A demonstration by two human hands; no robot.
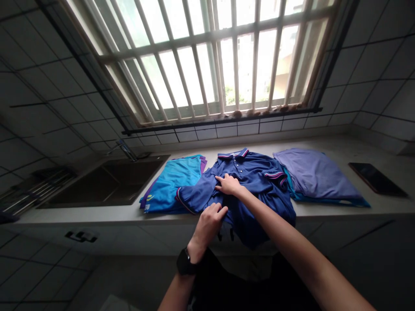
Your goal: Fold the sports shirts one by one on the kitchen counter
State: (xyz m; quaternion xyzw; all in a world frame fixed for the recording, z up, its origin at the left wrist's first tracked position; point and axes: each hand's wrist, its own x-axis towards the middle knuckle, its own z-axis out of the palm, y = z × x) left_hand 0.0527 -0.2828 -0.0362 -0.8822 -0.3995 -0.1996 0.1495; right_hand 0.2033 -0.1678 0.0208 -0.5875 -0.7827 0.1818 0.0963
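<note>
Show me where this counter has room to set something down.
Bare countertop lies behind the smartphone, between the lavender garment and tiled wall; a narrower strip runs behind the polo shirt. Crowded: the middle, where one sleeve lies over the turquoise garment.

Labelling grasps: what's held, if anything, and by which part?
Left hand looks curled onto the blue polo shirt at its side, near a sleeve; fingertips hidden, grip unconfirmed. Right hand touches the shirt's chest; can't tell if it pinches.
</note>
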